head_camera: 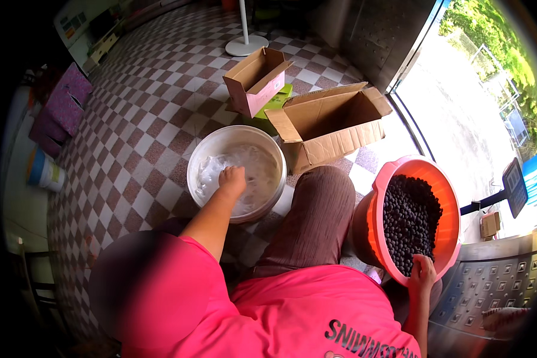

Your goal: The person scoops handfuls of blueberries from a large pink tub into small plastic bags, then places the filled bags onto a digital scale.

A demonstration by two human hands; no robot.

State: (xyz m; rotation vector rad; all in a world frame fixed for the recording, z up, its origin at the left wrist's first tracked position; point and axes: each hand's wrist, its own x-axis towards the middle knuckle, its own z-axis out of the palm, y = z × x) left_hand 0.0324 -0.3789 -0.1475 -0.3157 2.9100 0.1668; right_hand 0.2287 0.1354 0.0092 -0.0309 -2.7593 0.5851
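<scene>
My left hand reaches over a round white bucket, its fingers curled at clear plastic film inside. Whether it grips the film cannot be made out. More of the bucket's inside looks translucent and brownish. My right hand is at the near rim of an orange-pink plastic basin, fingertips bent by the dark round berries or beads that fill much of it. What lies between those fingers is hidden.
An open cardboard box stands beyond my knee, beside an open pink box on a green box. Farther back is a white round stand base. A digital scale display rises at the right, near the open doorway.
</scene>
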